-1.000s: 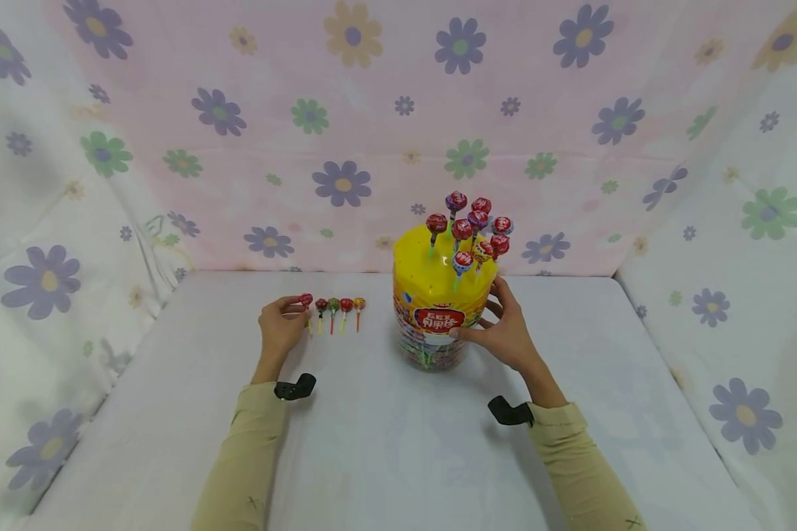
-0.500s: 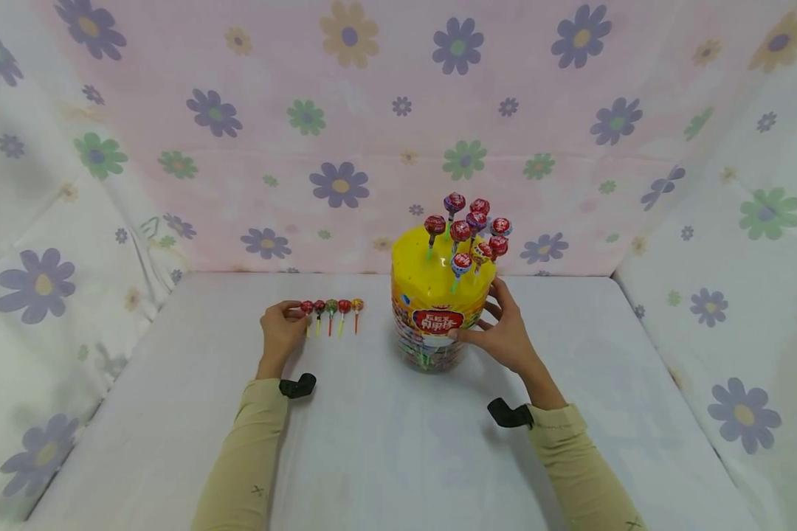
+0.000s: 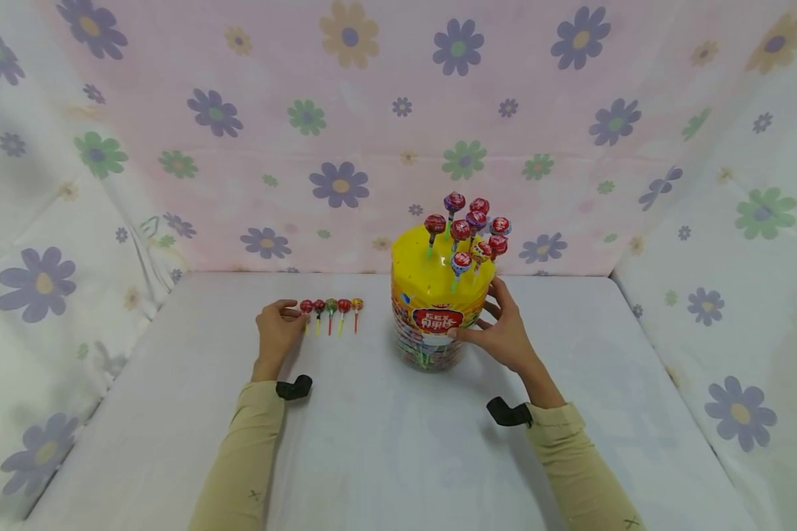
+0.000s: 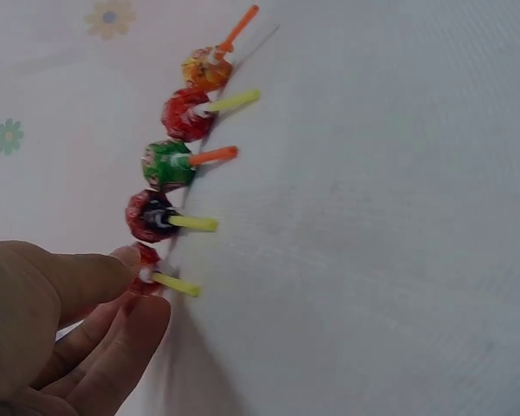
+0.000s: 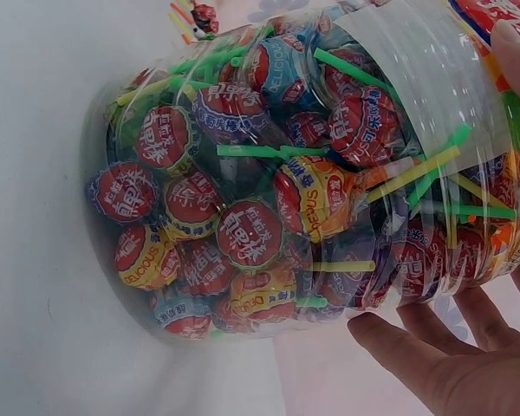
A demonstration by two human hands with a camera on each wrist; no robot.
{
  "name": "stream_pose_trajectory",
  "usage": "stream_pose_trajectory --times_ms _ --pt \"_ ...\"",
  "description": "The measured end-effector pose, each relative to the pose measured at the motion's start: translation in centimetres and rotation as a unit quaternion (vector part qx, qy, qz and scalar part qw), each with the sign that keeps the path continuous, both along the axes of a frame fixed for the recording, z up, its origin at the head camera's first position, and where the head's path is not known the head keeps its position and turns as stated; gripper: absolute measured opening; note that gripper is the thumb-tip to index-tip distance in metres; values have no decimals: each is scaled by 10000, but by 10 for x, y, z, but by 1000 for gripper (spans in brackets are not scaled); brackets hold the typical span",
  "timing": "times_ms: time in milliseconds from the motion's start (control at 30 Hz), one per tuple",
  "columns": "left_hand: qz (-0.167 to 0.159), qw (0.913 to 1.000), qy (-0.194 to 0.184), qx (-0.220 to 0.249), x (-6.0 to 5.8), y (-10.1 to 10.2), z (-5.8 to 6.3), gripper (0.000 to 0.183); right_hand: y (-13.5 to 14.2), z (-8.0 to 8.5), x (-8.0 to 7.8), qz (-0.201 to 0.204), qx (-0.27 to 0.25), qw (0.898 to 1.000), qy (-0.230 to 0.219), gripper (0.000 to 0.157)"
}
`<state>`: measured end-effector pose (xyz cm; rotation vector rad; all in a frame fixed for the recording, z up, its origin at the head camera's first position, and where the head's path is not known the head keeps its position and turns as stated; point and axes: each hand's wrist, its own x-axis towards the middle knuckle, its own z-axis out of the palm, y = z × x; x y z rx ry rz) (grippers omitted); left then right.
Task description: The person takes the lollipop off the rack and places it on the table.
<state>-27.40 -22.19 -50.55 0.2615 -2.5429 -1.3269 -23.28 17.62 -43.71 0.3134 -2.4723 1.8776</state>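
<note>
A row of several wrapped lollipops [image 3: 331, 306] lies on the white table, sticks toward me. At the row's left end my left hand [image 3: 279, 328] has thumb and fingertips on either side of the head of a red lollipop [image 4: 147, 270], which lies on the table with its yellow stick free. My right hand [image 3: 505, 335] grips the right side of a large clear jar [image 5: 217, 199] of lollipops, thumb on the front label and fingers round the side. Its yellow top [image 3: 415, 258] has several upright lollipops [image 3: 460, 231] stuck into it, mostly toward the right and back.
The jar stands right of the row, with bare white tabletop [image 3: 385, 442] in front of both. Flowered cloth [image 3: 345, 133] hangs behind and at both sides. A black wrist camera [image 3: 294, 387] sits on the left wrist, another camera [image 3: 508, 411] on the right.
My left hand first brings the left-end lollipop in against the row, then shifts slightly left while the lollipop stays. My right hand and the jar have hardly moved.
</note>
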Motion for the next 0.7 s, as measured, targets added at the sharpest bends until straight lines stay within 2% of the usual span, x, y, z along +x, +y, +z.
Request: stream_pose_trajectory --times_ms 167,333,500,700 --pt "-281 9989 247 288 3 3 14 33 1 -1 1 23 -6 10000 9 98" --pt "-848 9928 405 745 5 15 39 34 1 -2 0 8 -18 10000 1 98" --pt "-1451 9785 607 1332 8 31 66 38 1 -3 -1 3 -30 10000 2 97" --pt "-1976 9634 904 1573 16 58 99 37 1 -2 -1 42 -47 10000 38 98"
